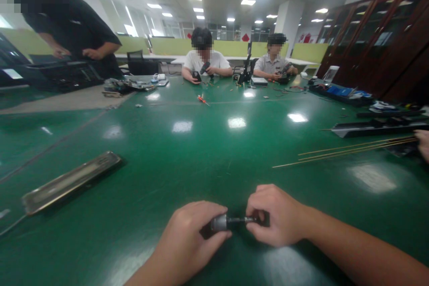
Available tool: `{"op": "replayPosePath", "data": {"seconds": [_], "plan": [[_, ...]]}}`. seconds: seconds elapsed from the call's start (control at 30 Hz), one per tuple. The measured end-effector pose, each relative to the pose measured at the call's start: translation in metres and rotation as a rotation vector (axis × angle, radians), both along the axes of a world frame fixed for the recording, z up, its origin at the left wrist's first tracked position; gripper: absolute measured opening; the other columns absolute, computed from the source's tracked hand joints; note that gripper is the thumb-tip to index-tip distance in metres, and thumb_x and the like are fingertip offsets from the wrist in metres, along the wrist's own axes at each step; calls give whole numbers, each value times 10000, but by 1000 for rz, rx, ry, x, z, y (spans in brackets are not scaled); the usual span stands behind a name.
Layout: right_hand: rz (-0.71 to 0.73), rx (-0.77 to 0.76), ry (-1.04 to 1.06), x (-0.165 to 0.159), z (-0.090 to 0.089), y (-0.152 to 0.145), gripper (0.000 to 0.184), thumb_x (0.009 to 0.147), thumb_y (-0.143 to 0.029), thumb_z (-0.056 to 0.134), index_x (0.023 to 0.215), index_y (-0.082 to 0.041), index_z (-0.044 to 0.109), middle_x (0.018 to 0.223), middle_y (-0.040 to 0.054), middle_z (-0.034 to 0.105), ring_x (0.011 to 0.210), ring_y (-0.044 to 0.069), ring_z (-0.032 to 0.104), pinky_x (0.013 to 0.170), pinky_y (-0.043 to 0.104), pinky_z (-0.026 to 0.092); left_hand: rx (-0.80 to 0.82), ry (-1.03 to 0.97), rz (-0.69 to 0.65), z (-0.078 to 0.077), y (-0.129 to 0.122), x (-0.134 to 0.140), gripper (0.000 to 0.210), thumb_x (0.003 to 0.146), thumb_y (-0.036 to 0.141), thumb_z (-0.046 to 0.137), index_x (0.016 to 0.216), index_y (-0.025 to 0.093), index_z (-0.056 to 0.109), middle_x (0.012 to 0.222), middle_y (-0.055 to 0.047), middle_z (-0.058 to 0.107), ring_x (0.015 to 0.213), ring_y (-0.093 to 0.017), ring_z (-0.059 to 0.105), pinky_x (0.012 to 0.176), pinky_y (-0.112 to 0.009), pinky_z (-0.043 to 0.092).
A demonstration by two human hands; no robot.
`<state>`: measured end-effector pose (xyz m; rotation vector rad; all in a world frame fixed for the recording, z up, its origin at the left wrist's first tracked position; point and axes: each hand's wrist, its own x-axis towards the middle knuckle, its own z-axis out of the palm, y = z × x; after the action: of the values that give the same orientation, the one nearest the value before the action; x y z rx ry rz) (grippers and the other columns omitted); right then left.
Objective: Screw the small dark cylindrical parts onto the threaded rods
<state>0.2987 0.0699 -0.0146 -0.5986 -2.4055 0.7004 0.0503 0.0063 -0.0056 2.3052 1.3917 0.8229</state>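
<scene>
A short grey metal cylinder (220, 222) sits in my left hand (192, 234), gripped between thumb and fingers close to the front edge of the green table (201, 161). From its right end a thin dark shaft (237, 220) runs level toward my right hand (276, 216). The thumb and bent fingers of my right hand pinch that shaft's far end. Something dark shows behind these fingers, too hidden to name. Both hands are just above the table, and the cylinder's left end is covered by my left palm.
At the left lies a long metallic power strip (72, 183) with a cable. Several thin rods (348, 149) reach in from the right, near another person's hand (422, 143). An orange-handled screwdriver (202, 99) lies farther back. Three people stand or sit around the table with parts.
</scene>
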Motion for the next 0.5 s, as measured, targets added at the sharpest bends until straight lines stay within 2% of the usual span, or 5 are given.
{"op": "replayPosePath", "data": {"seconds": [0.2,0.3,0.4,0.5], "plan": [[-13,6,-15,3,4,2,63,722,-229,676,741,-179,643,584,-44,618,526,108,552,647,267,399,-18,-2,1,2,0,1,244,804,236,793,1028,289,711,964,46,761,870,-151,712,763,-259,554],[-39,-8,-28,2,3,2,62,730,-231,678,743,-181,643,586,-44,623,532,111,560,658,268,405,10,24,40,5,4,-7,225,811,267,773,1028,304,725,942,34,746,864,-159,689,777,-273,542],[-45,-33,-36,0,1,0,67,743,-234,677,738,-181,635,582,-50,623,522,103,559,676,266,417,63,9,225,9,14,-26,210,813,410,755,989,296,742,932,4,724,876,-184,670,791,-296,528],[-14,-55,-30,-3,-3,-1,73,740,-238,682,733,-181,638,580,-53,623,513,95,560,672,254,428,32,-75,527,18,25,-50,433,786,588,708,1075,266,728,1007,-24,734,912,-218,680,842,-326,527]]}}
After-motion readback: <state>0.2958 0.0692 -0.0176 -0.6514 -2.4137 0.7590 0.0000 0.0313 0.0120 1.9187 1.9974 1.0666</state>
